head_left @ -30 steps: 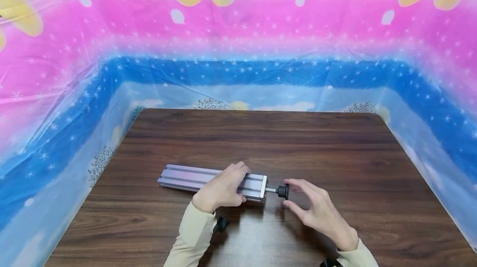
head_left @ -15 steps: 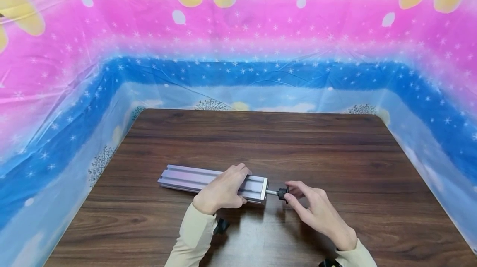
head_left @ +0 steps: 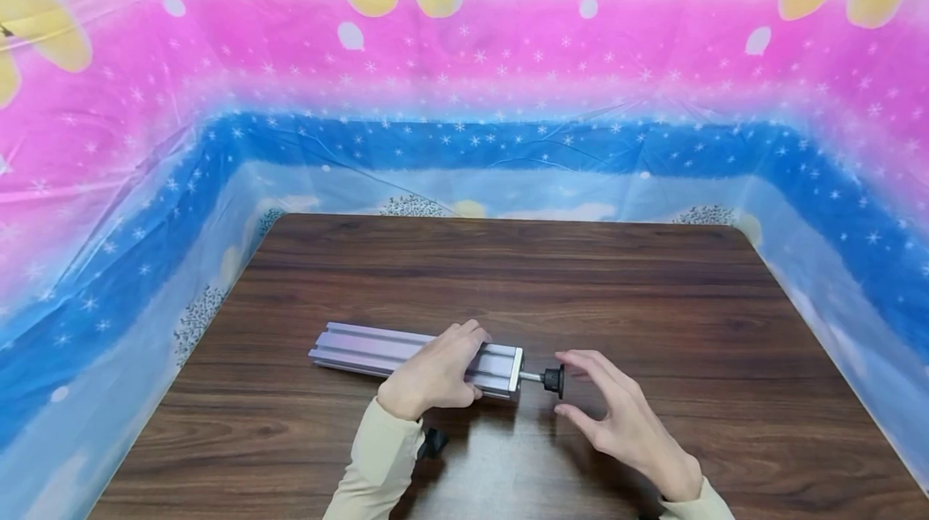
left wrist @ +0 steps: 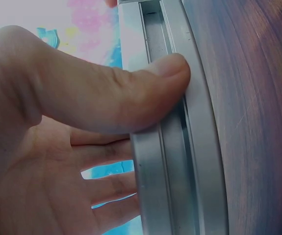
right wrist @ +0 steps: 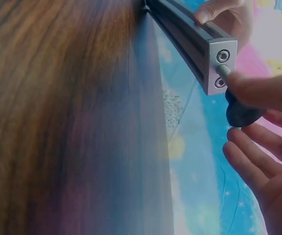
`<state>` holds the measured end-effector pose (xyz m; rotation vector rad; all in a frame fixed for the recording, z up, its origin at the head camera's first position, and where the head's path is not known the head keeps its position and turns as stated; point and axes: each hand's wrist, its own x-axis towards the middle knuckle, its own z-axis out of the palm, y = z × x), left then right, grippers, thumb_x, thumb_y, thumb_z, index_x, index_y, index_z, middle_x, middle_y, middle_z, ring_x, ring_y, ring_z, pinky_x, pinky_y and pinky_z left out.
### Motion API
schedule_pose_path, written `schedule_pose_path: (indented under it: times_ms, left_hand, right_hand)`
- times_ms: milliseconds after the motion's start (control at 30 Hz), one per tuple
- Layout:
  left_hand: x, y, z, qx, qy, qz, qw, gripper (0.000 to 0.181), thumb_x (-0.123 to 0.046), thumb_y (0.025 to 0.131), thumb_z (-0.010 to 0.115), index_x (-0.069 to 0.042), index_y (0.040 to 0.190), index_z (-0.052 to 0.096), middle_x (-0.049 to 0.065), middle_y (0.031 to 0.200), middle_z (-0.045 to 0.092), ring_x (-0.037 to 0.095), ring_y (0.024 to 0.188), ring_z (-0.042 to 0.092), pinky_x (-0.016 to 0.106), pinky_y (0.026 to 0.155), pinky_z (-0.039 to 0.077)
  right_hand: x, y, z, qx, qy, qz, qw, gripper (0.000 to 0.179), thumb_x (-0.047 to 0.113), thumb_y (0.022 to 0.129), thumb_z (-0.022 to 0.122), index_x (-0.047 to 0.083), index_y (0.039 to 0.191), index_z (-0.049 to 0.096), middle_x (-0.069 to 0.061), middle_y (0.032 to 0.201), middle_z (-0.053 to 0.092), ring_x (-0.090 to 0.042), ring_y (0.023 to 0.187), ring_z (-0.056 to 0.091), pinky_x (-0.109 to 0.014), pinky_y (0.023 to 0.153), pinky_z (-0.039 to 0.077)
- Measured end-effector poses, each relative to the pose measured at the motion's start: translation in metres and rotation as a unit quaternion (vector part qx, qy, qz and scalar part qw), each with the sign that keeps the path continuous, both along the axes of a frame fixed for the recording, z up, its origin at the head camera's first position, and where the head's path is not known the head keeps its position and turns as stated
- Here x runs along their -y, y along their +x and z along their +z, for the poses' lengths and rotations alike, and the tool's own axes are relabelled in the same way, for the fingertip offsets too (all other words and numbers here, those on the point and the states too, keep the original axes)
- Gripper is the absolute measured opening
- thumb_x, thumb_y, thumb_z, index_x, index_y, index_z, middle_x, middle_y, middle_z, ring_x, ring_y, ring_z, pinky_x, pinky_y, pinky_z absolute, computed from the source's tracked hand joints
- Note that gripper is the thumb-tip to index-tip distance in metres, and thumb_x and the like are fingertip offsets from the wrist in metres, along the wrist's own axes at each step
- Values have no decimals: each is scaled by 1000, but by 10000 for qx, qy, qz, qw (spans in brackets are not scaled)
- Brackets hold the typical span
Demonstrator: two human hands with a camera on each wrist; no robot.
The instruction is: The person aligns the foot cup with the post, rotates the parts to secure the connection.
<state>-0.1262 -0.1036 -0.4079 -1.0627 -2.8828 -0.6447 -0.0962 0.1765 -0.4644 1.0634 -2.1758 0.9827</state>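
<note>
- Left hand (head_left: 435, 375) has hold of the silver bar (head_left: 363, 347), thumb along one side, fingers round the other.
- Right hand (head_left: 620, 415) is spread wide now, thumb below the black knob (head_left: 554, 380), fingers above; whether one brushes it, I can't tell.
- That's the change: half a second ago those fingertips were pinching the knob, and now they've let go! The left hand hasn't budged. I'd call it a break between grips, the left hand alone steadying things.
- A thin metal rod (head_left: 532, 376) joins knob to end plate (head_left: 516, 371), where two screws (right wrist: 223, 56) show from the right wrist.
- Handsome bar, too: long, straight, grooved lengthwise, with a lilac sheen.
- It lies slightly slanted over the table's (head_left: 508, 278) near half, rod end toward the right hand.
- Around it all, a pink-and-blue cloth (head_left: 464, 60).
</note>
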Motion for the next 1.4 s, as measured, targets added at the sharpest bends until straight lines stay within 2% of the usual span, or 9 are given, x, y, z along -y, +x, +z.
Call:
schedule_pose_path:
  times_ms: [133, 400, 567, 767, 1000, 1133, 1300, 1400]
  left_hand:
    - [-1, -1, 1, 18, -7, -6, 10000, 55, -6, 66, 81, 3, 117, 61, 9, 110, 60, 26, 98, 57, 38, 88, 50]
    - [-2, -1, 0, 105, -7, 20, 9999, 53, -5, 66, 80, 2, 116, 62, 8, 109, 60, 25, 96, 56, 37, 87, 49]
    - [-2, -1, -1, 77, -8, 12, 10000, 53, -5, 66, 81, 2, 116, 61, 8, 110, 60, 25, 96, 56, 37, 87, 49]
    - [-1, -1, -2, 64, -9, 14, 10000, 55, -6, 66, 81, 2, 116, 61, 9, 110, 60, 25, 97, 56, 37, 87, 50]
    - [-1, 0, -1, 4, 8, -6, 10000, 55, -6, 65, 81, 3, 115, 62, 9, 108, 61, 26, 97, 57, 36, 87, 50]
    - [-1, 0, 0, -26, 34, -24, 10000, 54, -5, 64, 81, 3, 114, 62, 9, 107, 61, 26, 96, 57, 36, 86, 50]
    - [0, 0, 0, 31, 37, -5, 10000, 55, -6, 65, 81, 3, 116, 62, 9, 108, 61, 25, 96, 56, 36, 87, 49]
    - [0, 0, 0, 24, 28, -6, 10000, 55, -6, 65, 81, 3, 116, 62, 9, 109, 61, 25, 97, 56, 36, 88, 49]
  right_hand:
    - [-1, -1, 1, 100, -24, -48, 9999, 63, -1, 70, 85, -1, 128, 63, -9, 118, 69, -21, 96, 70, -17, 93, 51]
    - [-3, 2, 0, 485, 241, -430, 9976, 52, 6, 75, 85, 0, 123, 66, -3, 107, 73, -18, 88, 73, -15, 86, 53]
    - [-2, 2, 0, 599, 363, -544, 9961, 43, 8, 80, 82, 1, 120, 68, 3, 100, 75, -12, 85, 73, -16, 85, 53]
    - [-1, 0, -3, 856, 399, -570, 9939, 23, 10, 88, 75, 5, 110, 71, 6, 91, 75, -2, 80, 70, -22, 74, 57]
    - [0, 1, -4, 1425, 502, -785, 9854, 14, 14, 96, 67, 8, 107, 72, 5, 93, 76, 1, 78, 68, -30, 68, 59]
    - [0, 2, -3, 1385, 426, -673, 9871, 22, 14, 95, 68, 5, 115, 69, 4, 98, 74, -3, 80, 69, -29, 71, 59]
    - [0, 3, -1, 860, 214, -248, 9958, 60, 11, 80, 84, 3, 134, 59, -4, 120, 67, -14, 96, 69, -25, 81, 57]
    - [1, 2, 0, 620, 105, -17, 9980, 66, 5, 74, 87, 1, 133, 59, -7, 124, 65, -18, 102, 67, -23, 85, 56]
